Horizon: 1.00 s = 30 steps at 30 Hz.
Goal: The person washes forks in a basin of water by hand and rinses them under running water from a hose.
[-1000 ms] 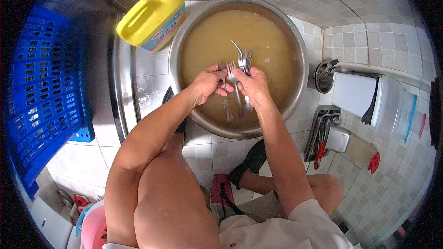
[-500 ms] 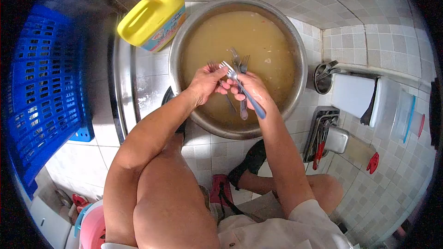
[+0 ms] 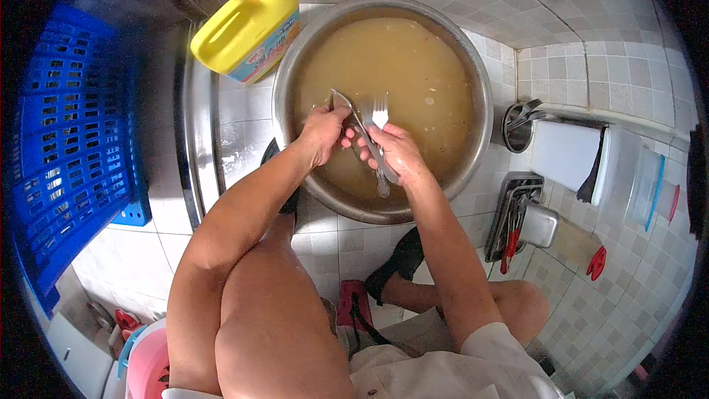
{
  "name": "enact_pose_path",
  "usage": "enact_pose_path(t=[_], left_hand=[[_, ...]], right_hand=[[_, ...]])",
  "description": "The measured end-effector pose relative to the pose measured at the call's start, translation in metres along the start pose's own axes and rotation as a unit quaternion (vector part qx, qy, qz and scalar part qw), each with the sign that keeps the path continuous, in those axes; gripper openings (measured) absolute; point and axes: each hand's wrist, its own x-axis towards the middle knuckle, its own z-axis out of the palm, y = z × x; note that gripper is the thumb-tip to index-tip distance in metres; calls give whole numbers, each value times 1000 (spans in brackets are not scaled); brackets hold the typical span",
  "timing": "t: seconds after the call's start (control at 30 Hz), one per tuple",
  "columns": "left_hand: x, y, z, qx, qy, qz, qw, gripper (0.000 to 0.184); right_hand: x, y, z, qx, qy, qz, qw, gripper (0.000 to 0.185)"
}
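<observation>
While a blue perforated crate [image 3: 63, 133] stands at the left, a wide metal basin [image 3: 485, 114] sits on the tiled floor [image 3: 317, 244] in the middle, filled with murky yellowish liquid [image 3: 384, 52]. Just beside its far left rim stands a yellow jug [image 3: 236, 37] with a red top, and to the right lies a dark tray [image 3: 501, 216] bearing a red-handled tool [image 3: 510, 247]. Over the basin, the left hand [image 3: 323, 133] has thumb and fingers pinched at the upper end of a slanted metal utensil [image 3: 371, 144], whose lower end crosses the right hand [image 3: 399, 155]. That hand is curled around a fork [image 3: 380, 116], its tines pointing away from the person. Near the basin's right rim, a small metal cup [image 3: 515, 137] holds more cutlery [image 3: 526, 112].
</observation>
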Motion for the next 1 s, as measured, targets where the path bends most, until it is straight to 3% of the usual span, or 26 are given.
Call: enact_pose_path(t=[0.07,0.2,0.33,0.43,0.8,0.87,1.0], left_hand=[[0,0,-1,5,-11,0,1000,16],[-1,5,-1,-39,-72,-6,997,13],[-3,6,2,-56,-108,3,993,13],[-2,4,4,20,-68,16,997,13],[3,1,5,-22,-17,-2,1000,12],[8,-1,4,-16,-7,5,1000,9],[14,-5,2,3,-41,23,999,11]], right_hand=[[-2,-1,5,13,-48,-41,998,25],[4,-1,7,51,-41,-67,996,23],[-4,-8,10,-11,-8,-62,998,22],[-5,-7,13,-54,4,-57,997,24],[4,5,7,37,-38,-62,997,28],[6,6,3,-51,-19,1,999,27],[12,15,6,-48,1,-4,999,26]])
